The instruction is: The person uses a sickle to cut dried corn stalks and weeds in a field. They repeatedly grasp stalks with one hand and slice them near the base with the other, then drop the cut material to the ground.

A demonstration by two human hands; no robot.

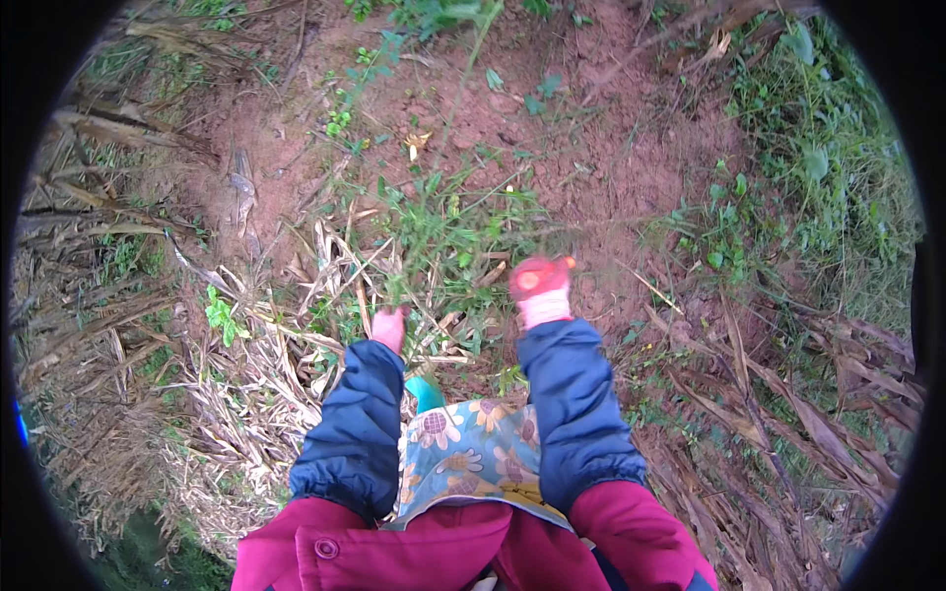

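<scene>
My bare left hand (389,327) is low over the ground, its fingers curled in at the base of some green weeds (414,258). The weeds rise blurred from it, and its fingertips are hidden. To the right, my right hand (543,284) wears a red and pink glove with orange patches and is smeared by motion. Whether it grips anything cannot be made out. Dry leaves and stalks (344,266) lie among the weeds between and ahead of both hands.
Reddish bare soil (628,170) stretches ahead. Dry stalks and leaf litter (244,414) cover the left, with more withered stalks (783,414) on the right. Grass and leafy plants (820,148) grow at upper right. A flowered apron (465,451) hangs before me, beside a teal boot (425,394).
</scene>
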